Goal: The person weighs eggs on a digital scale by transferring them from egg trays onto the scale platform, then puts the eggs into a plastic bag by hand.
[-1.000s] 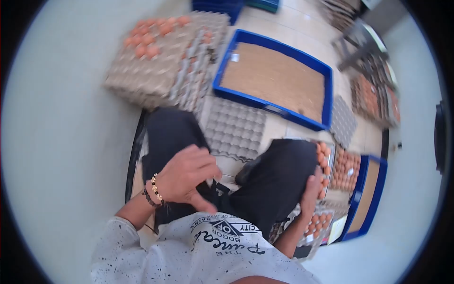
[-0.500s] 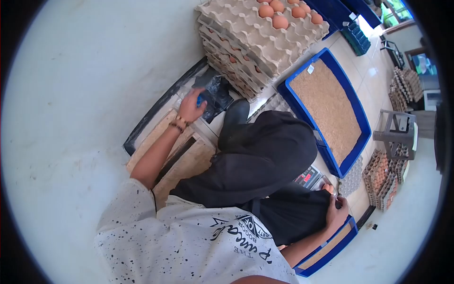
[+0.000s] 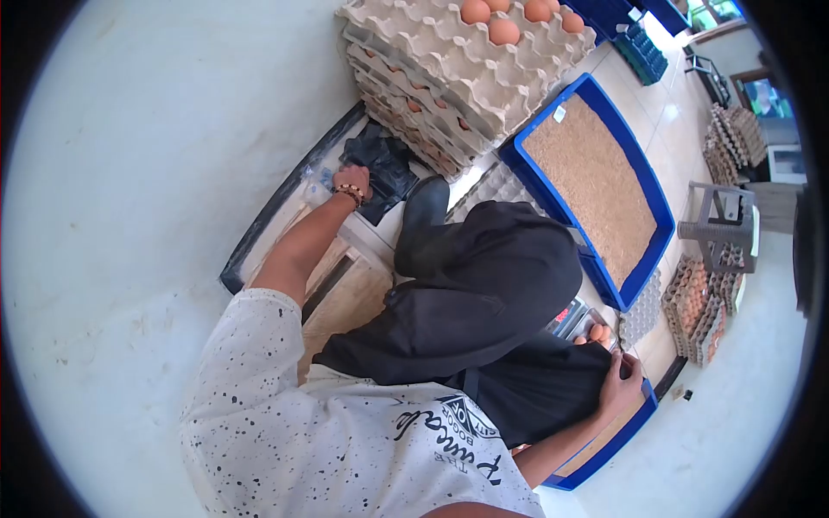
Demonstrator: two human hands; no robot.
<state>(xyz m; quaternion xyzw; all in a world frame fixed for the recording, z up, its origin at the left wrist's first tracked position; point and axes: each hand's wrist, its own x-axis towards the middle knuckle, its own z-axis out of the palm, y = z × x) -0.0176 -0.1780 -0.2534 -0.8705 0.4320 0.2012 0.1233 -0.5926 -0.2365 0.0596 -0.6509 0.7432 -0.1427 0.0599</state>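
Noted egg-tray stack (image 3: 466, 78) just beyond black plastic bag (image 3: 380, 164), with boot (image 3: 427, 207) close beside. Saw left hand (image 3: 352, 181) at bag, fingers curled; cannot tell whether gripping. Likewise cannot tell for right hand (image 3: 620, 384), bent near eggs (image 3: 596, 333) and scale (image 3: 566, 318), partly behind leg (image 3: 509, 285). Logged blue crate (image 3: 647, 256) on tiled floor (image 3: 669, 142), beside white wall (image 3: 129, 216)

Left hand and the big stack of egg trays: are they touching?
Apart. The head view shows black plastic in the gap between left hand and stack of egg trays.
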